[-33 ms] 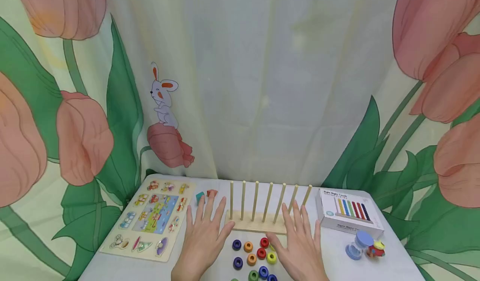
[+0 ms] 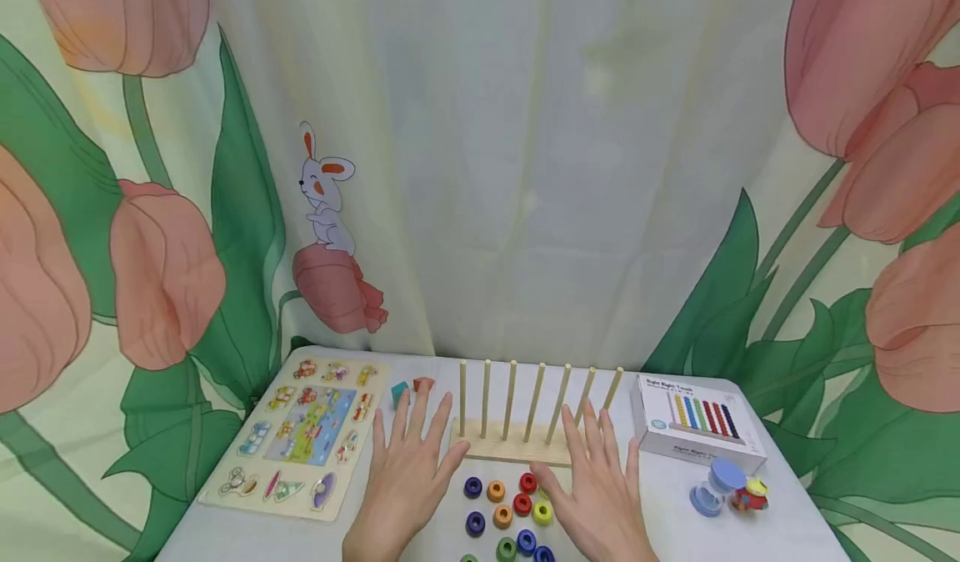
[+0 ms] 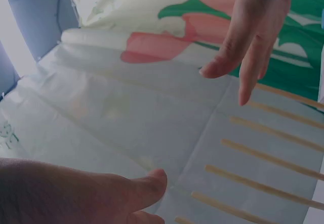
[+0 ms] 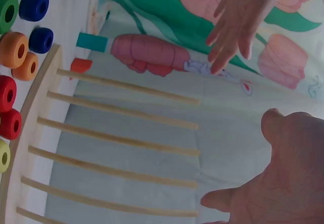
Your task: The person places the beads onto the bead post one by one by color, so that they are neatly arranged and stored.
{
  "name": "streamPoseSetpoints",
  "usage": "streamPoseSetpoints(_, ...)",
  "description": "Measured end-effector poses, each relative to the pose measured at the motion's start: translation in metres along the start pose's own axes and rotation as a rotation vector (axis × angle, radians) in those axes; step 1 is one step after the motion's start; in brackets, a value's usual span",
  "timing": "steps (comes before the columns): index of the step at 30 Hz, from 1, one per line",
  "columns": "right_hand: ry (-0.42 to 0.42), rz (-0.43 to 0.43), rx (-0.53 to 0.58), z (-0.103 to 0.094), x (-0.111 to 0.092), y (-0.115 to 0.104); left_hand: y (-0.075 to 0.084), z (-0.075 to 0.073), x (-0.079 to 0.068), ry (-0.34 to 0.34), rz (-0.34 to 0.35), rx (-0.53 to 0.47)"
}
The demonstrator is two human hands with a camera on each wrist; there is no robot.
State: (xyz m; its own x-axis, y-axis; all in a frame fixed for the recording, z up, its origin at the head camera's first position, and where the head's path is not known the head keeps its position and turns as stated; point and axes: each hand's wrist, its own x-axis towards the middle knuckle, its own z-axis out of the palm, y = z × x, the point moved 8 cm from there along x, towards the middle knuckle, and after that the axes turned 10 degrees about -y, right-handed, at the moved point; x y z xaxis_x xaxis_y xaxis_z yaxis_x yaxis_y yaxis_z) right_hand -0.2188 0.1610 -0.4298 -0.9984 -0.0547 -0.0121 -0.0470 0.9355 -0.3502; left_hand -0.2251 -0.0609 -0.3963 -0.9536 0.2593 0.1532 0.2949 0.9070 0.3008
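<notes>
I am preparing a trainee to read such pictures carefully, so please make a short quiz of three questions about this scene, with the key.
1. True or false: the left hand is nearer the puzzle than the right hand is.
2. In the head view, how many pegs does the rack show?
3. Which is nearest the box: A) puzzle, B) hourglass, C) left hand?

Key: 1. True. 2. Seven. 3. B.

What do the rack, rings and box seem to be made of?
Rack: looks like bare, matte wood, going by its pale tan, uncoloured surface.
Rings: painted wood or plastic, can't tell which; smooth, even colour with a soft sheen.
Box: probably printed cardboard, smooth; its flat white faces carry a picture and lettering.
</notes>
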Motion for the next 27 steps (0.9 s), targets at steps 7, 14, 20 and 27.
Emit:
streamPoseSetpoints(7,0.116,-0.082,0.048,-0.007,-0.021,-0.001,0.003,-0.01,-0.017,0.047,0.01,0.026)
streamPoseSetpoints(14,0.306,-0.142,0.312,-0.009,-0.012,0.036,-0.023,-0.017,0.015,0.072,-0.034,-0.133)
streamPoseSetpoints(20,-0.074,-0.099,0.414,0.064,0.046,0.067,-0.078,0.075,0.07,-0.171,-0.111,-0.38)
streamPoseSetpoints(27,-0.216,-0.089,0.381,0.108,0.05,0.08,-0.099,0.166,0.08,-0.227,-0.097,-0.559)
